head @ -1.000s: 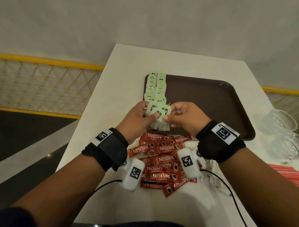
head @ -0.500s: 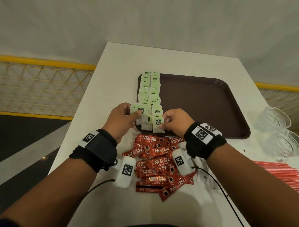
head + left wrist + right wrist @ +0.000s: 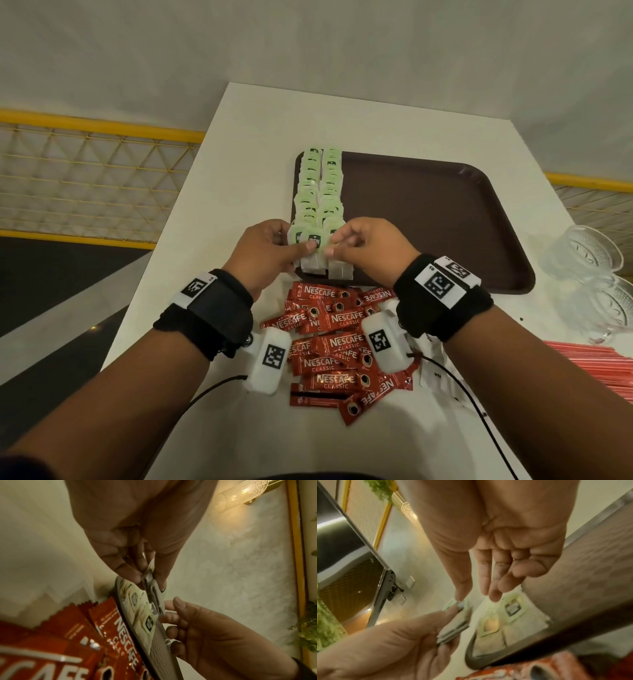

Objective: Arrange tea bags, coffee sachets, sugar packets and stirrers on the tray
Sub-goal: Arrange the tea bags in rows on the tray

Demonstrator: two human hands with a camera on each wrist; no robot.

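Observation:
A brown tray carries two rows of green tea bags along its left side. Over the tray's near left corner my left hand pinches a small stack of tea bags between thumb and fingers, edge-on in the left wrist view. My right hand meets that stack from the right. Its thumb and forefinger pinch the end of the stack's front tea bag. The right wrist view is blurred. It shows the stack and laid tea bags beneath the fingers.
Red coffee sachets lie in a loose pile on the white table below my wrists. White sugar packets peek out under my right wrist. Red stirrers lie at the right edge, with glass cups behind them. A yellow railing runs left.
Both hands dropped from above the tray to its near left corner. My right hand left the stack, set a tea bag on the near row, then came back to the stack.

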